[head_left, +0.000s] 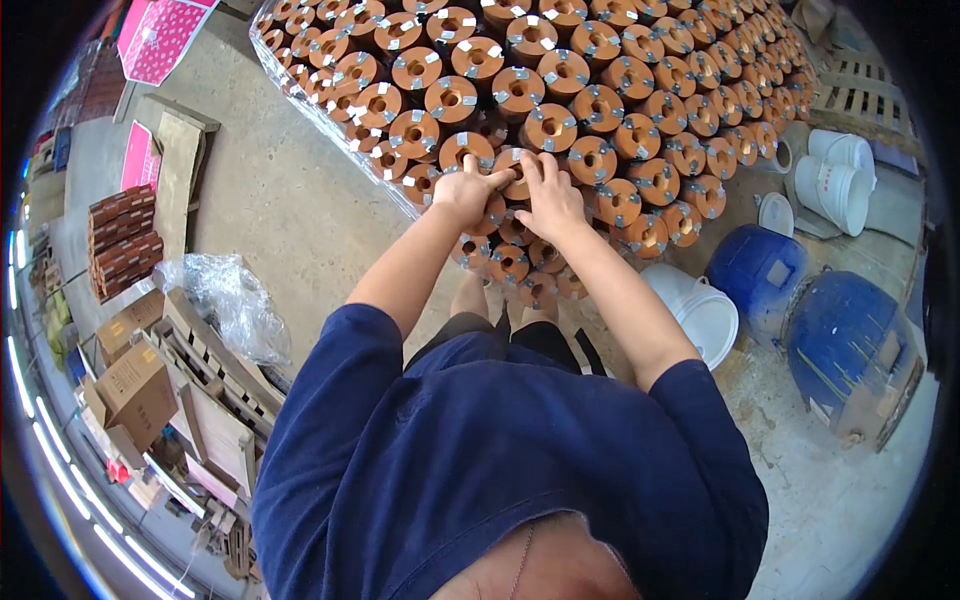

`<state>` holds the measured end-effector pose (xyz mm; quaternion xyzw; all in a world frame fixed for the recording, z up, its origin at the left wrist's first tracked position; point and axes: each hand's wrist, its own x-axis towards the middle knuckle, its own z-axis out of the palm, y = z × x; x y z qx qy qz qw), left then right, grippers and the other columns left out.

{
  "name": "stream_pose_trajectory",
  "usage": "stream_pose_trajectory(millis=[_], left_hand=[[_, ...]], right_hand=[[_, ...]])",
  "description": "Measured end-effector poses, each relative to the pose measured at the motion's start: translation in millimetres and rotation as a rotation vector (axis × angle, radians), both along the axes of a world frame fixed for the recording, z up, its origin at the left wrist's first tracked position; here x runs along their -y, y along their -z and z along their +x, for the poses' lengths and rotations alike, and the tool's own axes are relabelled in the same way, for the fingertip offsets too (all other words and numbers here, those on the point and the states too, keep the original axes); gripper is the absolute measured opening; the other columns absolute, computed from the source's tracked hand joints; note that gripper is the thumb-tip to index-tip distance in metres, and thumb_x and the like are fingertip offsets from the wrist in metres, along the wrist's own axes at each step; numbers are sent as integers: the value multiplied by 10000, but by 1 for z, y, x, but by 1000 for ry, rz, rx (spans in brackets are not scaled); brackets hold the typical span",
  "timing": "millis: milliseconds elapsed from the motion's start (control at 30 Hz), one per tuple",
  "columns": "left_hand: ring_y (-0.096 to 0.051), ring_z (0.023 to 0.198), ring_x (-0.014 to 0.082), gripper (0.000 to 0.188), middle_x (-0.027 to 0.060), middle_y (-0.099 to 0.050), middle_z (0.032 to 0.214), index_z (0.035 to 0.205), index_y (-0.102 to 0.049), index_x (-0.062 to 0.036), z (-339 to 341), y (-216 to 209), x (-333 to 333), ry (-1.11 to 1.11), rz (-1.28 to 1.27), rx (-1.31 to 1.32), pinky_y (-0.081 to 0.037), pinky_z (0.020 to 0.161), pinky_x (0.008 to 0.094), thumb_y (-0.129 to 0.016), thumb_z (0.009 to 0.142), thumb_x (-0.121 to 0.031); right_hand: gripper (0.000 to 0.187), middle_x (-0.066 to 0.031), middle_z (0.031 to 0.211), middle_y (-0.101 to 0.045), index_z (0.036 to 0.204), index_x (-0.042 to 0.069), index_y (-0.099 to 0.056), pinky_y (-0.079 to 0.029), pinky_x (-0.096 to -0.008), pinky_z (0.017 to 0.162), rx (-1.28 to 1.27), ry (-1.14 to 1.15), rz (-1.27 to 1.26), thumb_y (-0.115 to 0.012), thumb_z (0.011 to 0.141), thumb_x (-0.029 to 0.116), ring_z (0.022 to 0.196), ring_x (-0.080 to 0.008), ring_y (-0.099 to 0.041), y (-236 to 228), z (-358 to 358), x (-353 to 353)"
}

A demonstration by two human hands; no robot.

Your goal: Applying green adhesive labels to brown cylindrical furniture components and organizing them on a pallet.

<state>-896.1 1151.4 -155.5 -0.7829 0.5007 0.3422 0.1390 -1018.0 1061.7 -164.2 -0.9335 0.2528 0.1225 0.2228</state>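
Note:
My left hand (466, 193) rests at the near edge of a big stack of orange-brown cylindrical rolls. Its index finger reaches onto one roll (464, 146), and its thumb stretches right to the roll beside it (509, 160). From the other side my right hand (555, 205) touches that same roll, fingers spread over its right edge and thumb pointing left, lower down. The hands are a short way apart. Each roll has a round centre hole and small grey or white tabs around its top. Partly behind my hands, more rolls (509, 262) show lower in the stack.
Clear wrap (335, 140) lines the stack's left side. White buckets (692, 310) and blue drums (757, 278) stand to the right. Left are crumpled plastic film (228, 305), a wooden pallet (215, 350), a cardboard box (137, 397) and a pile of reddish-brown blocks (124, 245).

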Motion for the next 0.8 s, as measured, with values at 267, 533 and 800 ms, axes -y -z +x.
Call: stream_pose_trajectory(millis=[267,533,800], left_hand=[[-595,818,302,656,197,-396,1118,1214,-317,-388,-2,15,-37,-181,-51,-62,-497,645,353,-580,684,-105],[-600,718,297,780,185,-384,1105,1306,-155,-353,2,23,-55,-317,-234,18,-495,587,360,-541,698,-56],[-574,680,321,823,173,-381,1134,1310,-173,-184,-9,48,-71,-393,-438,-15,-490,559,376,-580,605,-62]], right_hand=[[852,-104,1223,-312,1275,77,-230,-460,-371,770,-33,-146,63,-713,581,183,991,-331,-452,25,26,-10],[789,-129,1178,-352,1209,43,-316,-409,-372,839,179,-141,64,-715,536,149,957,-333,-445,14,50,8],[789,-131,1119,-369,1218,89,-323,-381,-374,868,86,-10,-48,-736,555,205,1038,-312,-400,13,90,20]])
